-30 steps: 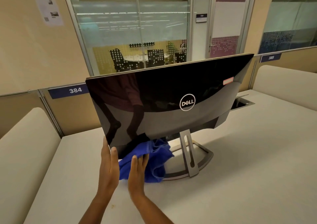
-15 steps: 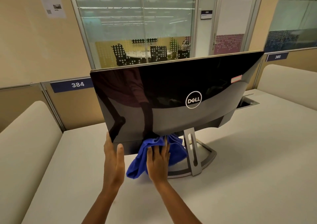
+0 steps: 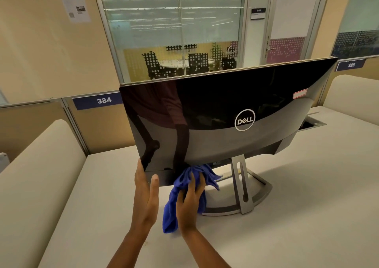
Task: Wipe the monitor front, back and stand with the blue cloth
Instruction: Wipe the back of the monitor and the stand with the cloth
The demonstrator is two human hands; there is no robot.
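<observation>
The monitor (image 3: 217, 112) stands on the white desk with its glossy black back and Dell logo facing me. Its silver stand (image 3: 242, 185) rises from a curved base at the lower right. My left hand (image 3: 146, 194) lies flat against the monitor's lower left corner, fingers straight, thumb on the back. My right hand (image 3: 189, 198) presses the crumpled blue cloth (image 3: 176, 202) against the bottom edge of the back, just left of the stand. Part of the cloth hangs down to the desk. The screen side is hidden.
The white desk (image 3: 287, 216) stretches to the right and towards me. Padded beige dividers (image 3: 41, 165) flank it on both sides. A cable hatch (image 3: 311, 124) is cut into the desk behind the monitor's right end. Partition panels numbered 384 and 385 stand behind.
My right hand has carried the cloth up from the desk to the monitor's lower back edge and a little to the right. My left hand stays on the lower left corner.
</observation>
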